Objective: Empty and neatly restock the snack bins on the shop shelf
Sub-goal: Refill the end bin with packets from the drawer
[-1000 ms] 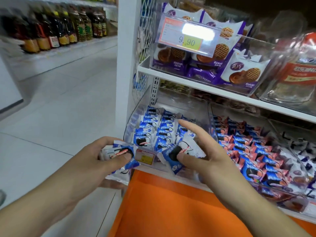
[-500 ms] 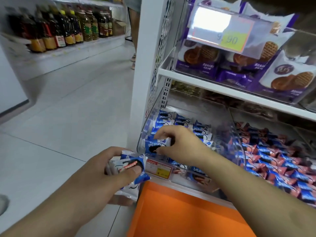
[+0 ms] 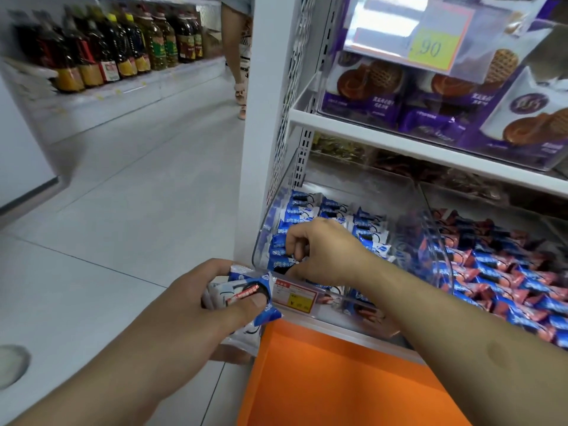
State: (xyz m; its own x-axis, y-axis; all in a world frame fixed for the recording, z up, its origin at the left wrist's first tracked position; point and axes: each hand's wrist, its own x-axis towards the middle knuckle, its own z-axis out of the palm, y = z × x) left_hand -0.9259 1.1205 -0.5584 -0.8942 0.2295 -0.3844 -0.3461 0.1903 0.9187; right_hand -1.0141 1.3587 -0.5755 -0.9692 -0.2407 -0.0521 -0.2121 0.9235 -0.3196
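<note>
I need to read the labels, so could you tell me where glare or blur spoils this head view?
Head view: glare washes out the upper price tag, leaving only ".90"; the small tag on the clear bin is blurred; wide-angle distortion bends the edges; the bottles look soft.

White shelf unit fills right half. Upper shelf board at 1 o'clock carries clear bin of purple biscuit packs, price tag on its front. Lower shelf at 3 o'clock carries two clear bins side by side: left bin holds blue-white snack packs in rows, right bin holds blue-red snack packs. Small price label on left bin's front. Orange panel below at 5 o'clock. Grey tiled floor at 9 o'clock.
</note>
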